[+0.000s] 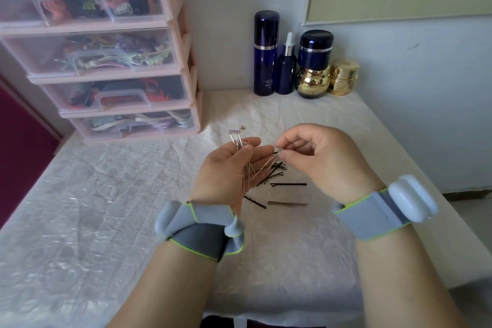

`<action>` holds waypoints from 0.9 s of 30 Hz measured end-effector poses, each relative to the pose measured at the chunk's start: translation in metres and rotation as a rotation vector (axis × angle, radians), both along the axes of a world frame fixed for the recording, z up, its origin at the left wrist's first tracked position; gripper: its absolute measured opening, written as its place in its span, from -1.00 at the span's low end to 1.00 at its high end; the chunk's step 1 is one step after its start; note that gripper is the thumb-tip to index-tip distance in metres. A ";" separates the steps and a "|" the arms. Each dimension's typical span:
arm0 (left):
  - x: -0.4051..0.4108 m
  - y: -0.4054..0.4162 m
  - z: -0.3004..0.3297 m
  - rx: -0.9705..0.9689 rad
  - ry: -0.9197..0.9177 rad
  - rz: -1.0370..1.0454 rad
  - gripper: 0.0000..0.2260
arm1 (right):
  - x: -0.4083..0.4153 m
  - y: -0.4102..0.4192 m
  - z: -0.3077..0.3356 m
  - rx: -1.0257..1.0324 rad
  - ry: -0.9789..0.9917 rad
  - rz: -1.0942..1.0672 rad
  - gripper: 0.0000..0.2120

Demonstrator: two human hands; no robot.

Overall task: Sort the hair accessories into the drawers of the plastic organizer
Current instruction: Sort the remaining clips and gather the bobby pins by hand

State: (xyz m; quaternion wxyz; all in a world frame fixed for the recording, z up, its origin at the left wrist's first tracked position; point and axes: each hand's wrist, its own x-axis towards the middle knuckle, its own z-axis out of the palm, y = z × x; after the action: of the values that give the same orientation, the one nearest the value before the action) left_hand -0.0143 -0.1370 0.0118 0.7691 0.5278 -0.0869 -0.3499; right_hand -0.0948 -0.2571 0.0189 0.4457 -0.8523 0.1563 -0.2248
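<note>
My left hand (226, 170) holds a small bunch of thin silver hair pins (237, 133) with jewelled heads, their heads sticking up past my fingers. My right hand (316, 160) pinches the head of one more silver pin (269, 165) that slants down toward my left palm. Under and between my hands, several black bobby pins (279, 176) and a brown one (287, 204) lie on the table. The pink plastic organizer (186, 66) stands at the back left with all its clear drawers pushed in, each holding hair accessories.
Dark blue bottles (266, 53) and gold jars (343, 77) stand against the wall at the back. A wrinkled white cloth (106, 208) covers the table. The table's right edge runs close to my right wrist. Both wrists wear grey bands.
</note>
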 end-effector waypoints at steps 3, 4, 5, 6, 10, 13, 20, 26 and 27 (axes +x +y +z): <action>-0.006 0.000 0.003 0.050 0.019 -0.111 -0.82 | 0.004 0.007 0.001 -0.026 -0.016 -0.003 -0.78; -0.008 0.001 0.004 0.057 0.039 -0.142 -0.80 | 0.006 0.008 0.001 -0.036 -0.016 -0.012 -0.80; -0.009 0.001 0.005 0.056 0.067 -0.165 -0.79 | 0.007 0.010 0.000 -0.050 -0.011 -0.022 -0.81; -0.010 0.002 0.006 0.048 0.098 -0.178 -0.78 | 0.008 0.011 -0.001 -0.066 -0.003 -0.030 -0.82; -0.009 0.002 0.007 0.023 0.206 -0.151 -0.77 | 0.008 0.009 -0.005 -0.056 -0.025 -0.080 -0.77; -0.004 0.003 0.003 -0.014 0.265 -0.068 -0.87 | 0.002 -0.001 -0.007 -0.083 -0.020 -0.149 -0.80; 0.003 0.004 -0.002 -0.085 0.394 0.007 -0.88 | -0.021 -0.037 -0.015 -0.202 0.155 -0.437 -0.86; 0.003 -0.001 -0.003 -0.053 0.435 -0.007 -0.87 | -0.031 -0.049 -0.016 -0.199 0.311 -0.534 -0.84; 0.003 -0.002 -0.003 -0.050 0.442 -0.016 -0.87 | -0.031 -0.050 -0.016 -0.197 0.339 -0.533 -0.83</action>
State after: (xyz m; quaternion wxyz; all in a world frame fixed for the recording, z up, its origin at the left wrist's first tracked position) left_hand -0.0112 -0.1392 0.0087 0.7794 0.4184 0.0711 -0.4608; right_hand -0.1260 -0.3069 0.0027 0.2544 -0.8457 0.4231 -0.2025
